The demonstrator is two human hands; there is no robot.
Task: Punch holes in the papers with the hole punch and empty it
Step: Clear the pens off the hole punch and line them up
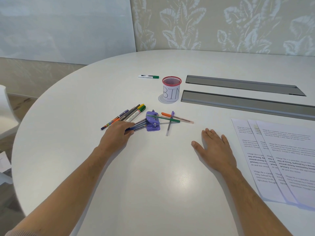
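A purple hole punch (152, 121) stands on the white table (153, 176) among scattered pens. A green pen (163, 117) lies across its top. My left hand (117, 132) rests on a bunch of blue pens (139, 126) just left of the punch, fingers curled over them. My right hand (214, 148) lies flat and open on the table, between the punch and the papers. Three overlapping printed sheets (279, 160) lie fanned out at the right. A red mesh cup labelled BIN (171, 90) stands behind the punch.
Coloured markers and pens (126, 115) lie left of the punch, and an orange pen and clear pens (177, 117) lie to its right. A green-capped marker (148, 76) sits farther back. Two grey cable slots (238, 99) run across the right rear.
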